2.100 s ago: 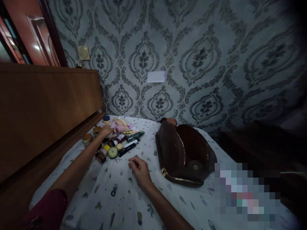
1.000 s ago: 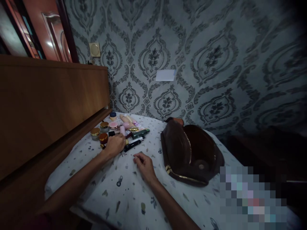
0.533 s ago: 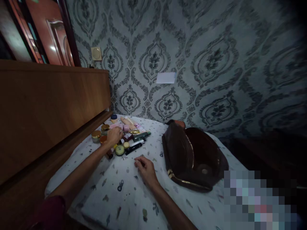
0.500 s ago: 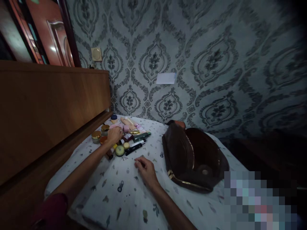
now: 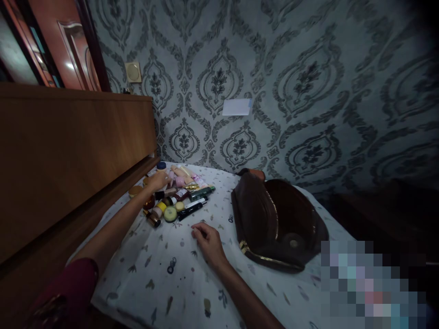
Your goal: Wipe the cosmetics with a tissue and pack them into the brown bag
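Two bare hands are out in front of me, and the left hand [image 5: 159,181] is the nearer to the pink container [image 5: 179,182], which lies just right of its fingertips among the cosmetics [image 5: 170,214]; I can't make out its long axis. Those fingers bend downward, and I cannot tell whether they grip anything. The right hand [image 5: 208,242] is on or just above the patterned sheet [image 5: 185,278], fingers loosely curled, a gap inside them, nothing seen in it. Ahead and left of it, a black tube [image 5: 191,211] slants, far end toward the brown bag [image 5: 255,214].
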A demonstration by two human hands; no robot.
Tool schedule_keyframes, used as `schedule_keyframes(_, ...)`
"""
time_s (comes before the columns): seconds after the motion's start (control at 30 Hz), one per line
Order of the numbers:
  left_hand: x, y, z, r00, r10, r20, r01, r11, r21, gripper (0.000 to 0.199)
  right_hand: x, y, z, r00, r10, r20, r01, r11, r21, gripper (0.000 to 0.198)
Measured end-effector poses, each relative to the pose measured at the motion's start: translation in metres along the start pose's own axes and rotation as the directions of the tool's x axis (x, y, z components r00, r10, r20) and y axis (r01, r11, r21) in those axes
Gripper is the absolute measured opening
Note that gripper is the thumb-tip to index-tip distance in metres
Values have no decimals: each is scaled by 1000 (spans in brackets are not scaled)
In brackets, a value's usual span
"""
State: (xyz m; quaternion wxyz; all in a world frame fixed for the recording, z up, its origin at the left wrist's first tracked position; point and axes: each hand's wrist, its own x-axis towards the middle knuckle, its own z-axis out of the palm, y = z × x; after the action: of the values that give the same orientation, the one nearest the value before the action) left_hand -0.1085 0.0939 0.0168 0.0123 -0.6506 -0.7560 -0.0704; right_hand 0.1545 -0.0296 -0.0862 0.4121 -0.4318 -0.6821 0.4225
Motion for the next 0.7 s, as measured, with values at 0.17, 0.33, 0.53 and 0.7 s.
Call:
schedule_keyframes(0.17,7,20,20,1000,-22,-4,22,1000,13,32,0,-2,-1,1000,-26,-8,26,1000,-5,24)
schedule_keyframes(0.33,16,23,22,1000,-19,-3,19,1000,8,36,-1,-3,-2,1000,-28,-5,28,1000,-3,24)
schedule_keyframes(0.53,32,-28,-21,997,-79,-15,79,997,27,46,0,-1,-1,1000,-14,-11,14,1000,0,25)
schedule_keyframes(0.7,32,-69,-40,989,-126,78,118,988,98,52,0,-1,0,1000,7,3,-7,1000,1,29)
